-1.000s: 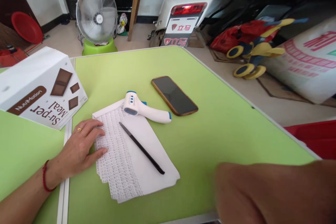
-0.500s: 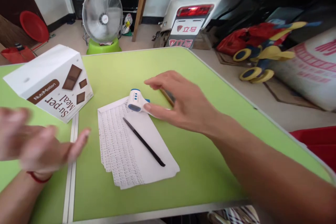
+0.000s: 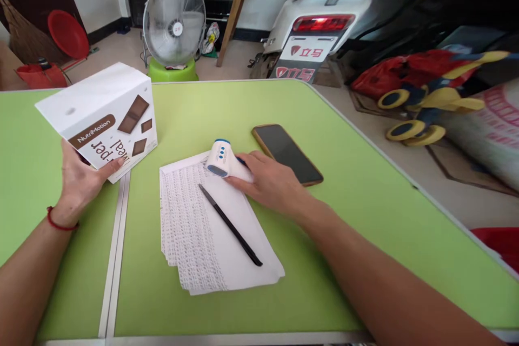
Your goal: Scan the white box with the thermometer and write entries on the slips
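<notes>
At the left of the table, my left hand (image 3: 83, 175) grips the near edge of a white NutriMotion box (image 3: 107, 111), thumb on its printed face and the other fingers partly hidden beneath. My right hand (image 3: 267, 178) is closed round the handle of a white and blue infrared thermometer (image 3: 221, 158), whose head lies over the top of some written sheets of paper (image 3: 190, 227). A black pen (image 3: 230, 224) rests slantwise on those sheets. Just beyond my right hand lies a dark-screened phone (image 3: 290, 151) in a brown case.
The green table (image 3: 365, 259) has a pale seam running between its two halves on the left. Past its far edge stand a fan (image 3: 175, 21) on a green stool and a white scooter (image 3: 320, 27). A yellow and blue wheeled toy (image 3: 430, 100) is on the floor at right.
My left hand has moved up to the box and taken hold of it. My right hand has lowered and closed on the thermometer's handle, uncovering the phone. The view has shifted slightly left.
</notes>
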### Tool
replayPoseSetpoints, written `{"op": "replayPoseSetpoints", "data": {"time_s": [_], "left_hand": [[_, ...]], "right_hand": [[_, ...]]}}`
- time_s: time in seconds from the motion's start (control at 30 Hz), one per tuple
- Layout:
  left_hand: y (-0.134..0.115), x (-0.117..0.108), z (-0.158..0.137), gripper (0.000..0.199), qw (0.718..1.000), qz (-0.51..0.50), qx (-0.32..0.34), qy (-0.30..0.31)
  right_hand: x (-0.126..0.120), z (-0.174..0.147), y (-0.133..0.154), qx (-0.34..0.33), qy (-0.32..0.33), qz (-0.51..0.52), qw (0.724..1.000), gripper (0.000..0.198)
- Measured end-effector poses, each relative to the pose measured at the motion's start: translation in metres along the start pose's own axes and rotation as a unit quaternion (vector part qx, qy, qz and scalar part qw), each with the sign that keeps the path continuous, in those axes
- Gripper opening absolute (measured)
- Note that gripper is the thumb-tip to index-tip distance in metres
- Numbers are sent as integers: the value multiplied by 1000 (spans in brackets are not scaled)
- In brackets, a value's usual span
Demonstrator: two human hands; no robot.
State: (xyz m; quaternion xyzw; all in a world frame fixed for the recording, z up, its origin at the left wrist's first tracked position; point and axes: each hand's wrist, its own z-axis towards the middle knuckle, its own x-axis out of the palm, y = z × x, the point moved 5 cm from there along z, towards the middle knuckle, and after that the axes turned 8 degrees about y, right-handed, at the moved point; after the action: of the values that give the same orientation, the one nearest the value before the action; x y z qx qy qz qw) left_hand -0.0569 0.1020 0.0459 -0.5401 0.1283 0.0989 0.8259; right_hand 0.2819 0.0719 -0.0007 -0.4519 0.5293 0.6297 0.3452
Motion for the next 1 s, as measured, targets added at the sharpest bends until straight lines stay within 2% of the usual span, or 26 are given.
{"op": "replayPoseSetpoints", "data": {"time_s": [0.07, 0.1, 0.17, 0.23, 0.3, 0.37, 0.57, 0.67, 0.83, 1.0], "left_hand": [[-5, -5, -4, 70, 998, 35, -1, -55], [-8, -5, -6, 66, 997, 35, 5, -67], [-17, 3, -12, 56, 999, -19, 16, -49], [-25, 17, -20, 43, 996, -93, 9, 3], [-30, 31, -28, 38, 990, -132, -23, 54], [-30, 40, -35, 40, 985, -141, -62, 79], [-16, 39, -37, 58, 988, -108, -96, 46], [-13, 38, -34, 62, 988, -106, -104, 41], [-18, 42, -35, 65, 986, -102, -117, 52], [-19, 45, -36, 62, 983, -116, -128, 62]], "right_hand": [[-9, -8, 12, -21, -64, 98, 993, 45], [-14, -15, 22, -46, -88, 173, 980, 44], [-17, -28, 46, -91, -47, 348, 932, 33], [-16, -43, 74, -146, 32, 478, 865, 30], [-14, -54, 94, -176, 93, 553, 809, 31], [-8, -59, 102, -163, 130, 586, 783, 29], [6, -50, 96, -113, 109, 590, 792, 28], [10, -48, 94, -105, 122, 587, 793, 31], [16, -52, 96, -95, 158, 600, 778, 34], [14, -53, 97, -116, 142, 566, 804, 34]]}}
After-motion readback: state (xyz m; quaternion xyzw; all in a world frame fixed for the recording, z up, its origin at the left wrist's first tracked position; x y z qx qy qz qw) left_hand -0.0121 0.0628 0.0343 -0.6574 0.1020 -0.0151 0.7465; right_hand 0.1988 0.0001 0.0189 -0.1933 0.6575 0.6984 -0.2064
